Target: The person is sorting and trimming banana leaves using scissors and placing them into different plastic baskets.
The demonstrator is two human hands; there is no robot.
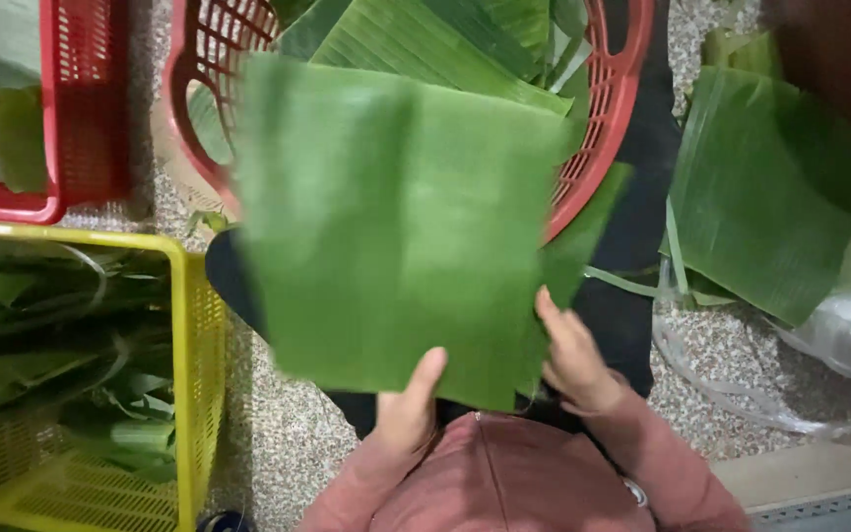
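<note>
A large squarish piece of green banana leaf (391,217) is held up flat in front of me, slightly blurred. My left hand (408,402) grips its lower edge with the thumb on top. My right hand (571,357) holds the lower right corner, fingers along the leaf's side. Both arms wear pink sleeves. Behind the leaf stands a round red basket (615,108) with more banana leaves inside.
A yellow crate (194,394) of leaf strips and stems stands at the left, a red crate (81,108) above it. More cut banana leaves (765,187) lie on the speckled floor at the right beside clear plastic sheeting (839,345).
</note>
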